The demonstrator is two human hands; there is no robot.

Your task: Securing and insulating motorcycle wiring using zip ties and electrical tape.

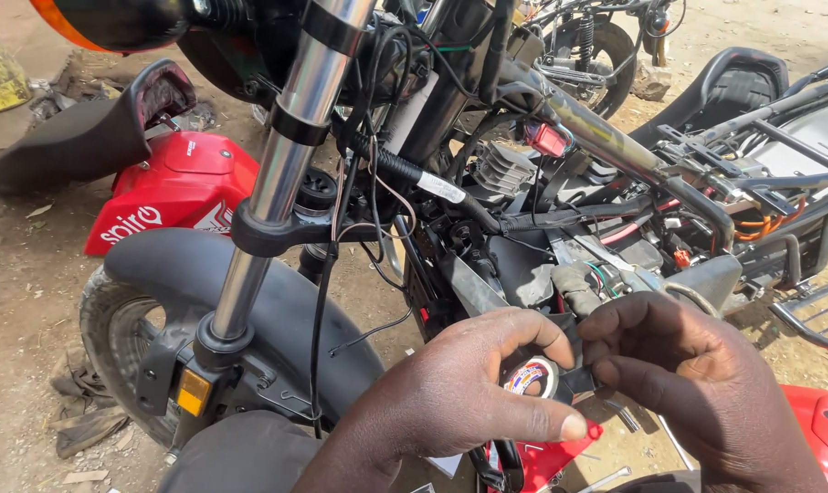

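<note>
Both hands meet low in the view, in front of a stripped motorcycle, and between them sits a roll of black electrical tape (531, 376). The left hand (459, 402) curls around the roll, thumb along its lower edge and fingers over the top, gripping it firmly. The right hand (688, 383) pinches the loose end of the tape (580, 379) between thumb and fingertips, just beside the roll, so the strip between them is very short.

By the look of it, the step in hand is freeing the tape end from the roll. The next move would call for a steady pull apart, the left hand holding the roll from spinning loose, the right keeping the sticky end from folding on itself.

Just above the hands lies the exposed wiring harness (560, 228) along the frame, with the chrome fork tube (281, 173) and black front mudguard (249, 283) to the left. A red body panel (181, 187) rests on the dirt ground (21, 274) behind the wheel.
</note>
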